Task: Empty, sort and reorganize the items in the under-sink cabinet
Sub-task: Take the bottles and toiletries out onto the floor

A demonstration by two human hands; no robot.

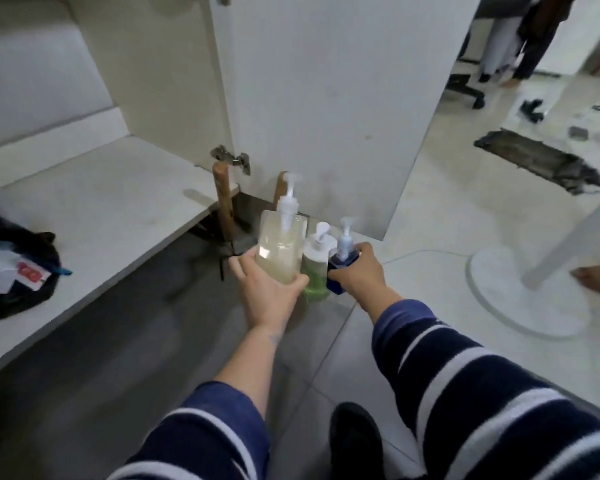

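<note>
My left hand (267, 292) grips a tall clear pump bottle (282, 247) of pale yellowish liquid, held upright just above the floor. My right hand (359, 271) grips a small blue pump bottle (342, 258) at floor level. Between them a green pump bottle (317, 268) with a white top stands on the floor, touching both. All three sit in front of the open white cabinet door (326, 98). The cabinet's bottom shelf (101, 209) lies to the left.
A black bag (18, 268) with white packaging rests on the shelf's left end. Two wooden handles (222, 199) lean by the door hinge. A white fan base (520, 292) stands at right, a dark mat (541, 164) farther back, and a person's legs by a chair in the far room.
</note>
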